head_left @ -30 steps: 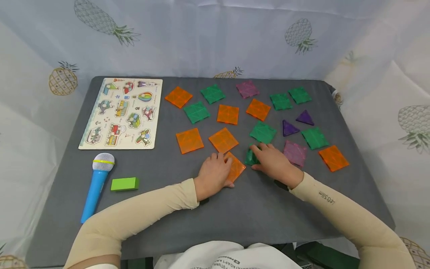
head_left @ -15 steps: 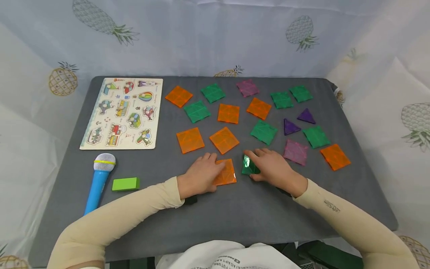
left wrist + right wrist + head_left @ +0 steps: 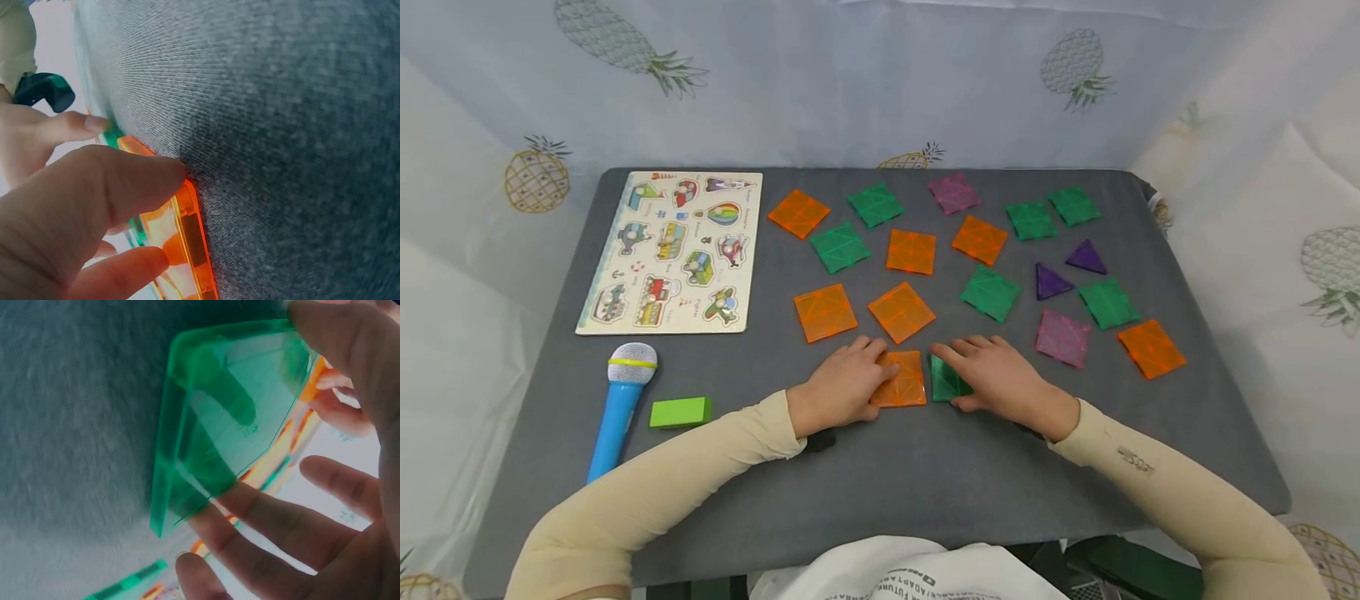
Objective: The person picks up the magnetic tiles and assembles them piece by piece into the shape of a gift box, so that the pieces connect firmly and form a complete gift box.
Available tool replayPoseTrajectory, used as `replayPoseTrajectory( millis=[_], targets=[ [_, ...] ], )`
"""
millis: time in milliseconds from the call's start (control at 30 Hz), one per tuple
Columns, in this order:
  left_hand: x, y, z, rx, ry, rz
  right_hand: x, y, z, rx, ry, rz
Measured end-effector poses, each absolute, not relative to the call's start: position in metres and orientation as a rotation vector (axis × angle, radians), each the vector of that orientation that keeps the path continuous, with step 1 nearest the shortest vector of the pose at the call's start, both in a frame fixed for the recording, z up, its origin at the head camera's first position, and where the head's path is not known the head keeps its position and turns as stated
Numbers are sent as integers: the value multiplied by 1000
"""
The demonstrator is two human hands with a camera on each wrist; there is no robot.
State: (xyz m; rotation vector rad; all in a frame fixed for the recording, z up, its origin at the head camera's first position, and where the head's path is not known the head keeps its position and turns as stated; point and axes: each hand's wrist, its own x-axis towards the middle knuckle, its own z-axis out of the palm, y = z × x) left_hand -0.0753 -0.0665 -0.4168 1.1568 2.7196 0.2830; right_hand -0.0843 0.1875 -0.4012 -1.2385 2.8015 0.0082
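Observation:
Front and centre on the dark grey table, my left hand (image 3: 841,385) holds a translucent orange square tile (image 3: 906,380) by its left side. The left wrist view shows the thumb at the near edge of this orange tile (image 3: 195,240) and a fingertip on its face. Just to the right, my right hand (image 3: 1006,382) grips a translucent green square tile (image 3: 948,382), partly hidden under the fingers. In the right wrist view the thumb and fingers span opposite edges of the green tile (image 3: 244,387). A narrow gap separates the two tiles.
Behind the hands lie scattered orange tiles (image 3: 902,312), green tiles (image 3: 991,293), pink tiles (image 3: 1063,337) and purple triangles (image 3: 1054,282). At left are a picture puzzle board (image 3: 673,250), a blue toy microphone (image 3: 617,417) and a lime green block (image 3: 681,412).
The orange tile has shifted left and towards the body with my left hand, turning square to the table edge. My right hand has brought the green tile slightly left and nearer the body.

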Motion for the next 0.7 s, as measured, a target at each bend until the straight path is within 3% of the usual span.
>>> replayPoseTrajectory(
  millis=[700],
  targets=[
    [-83,-74,-418,1080,2733,463,-83,174,-404,-1236,2720,40]
  ],
)
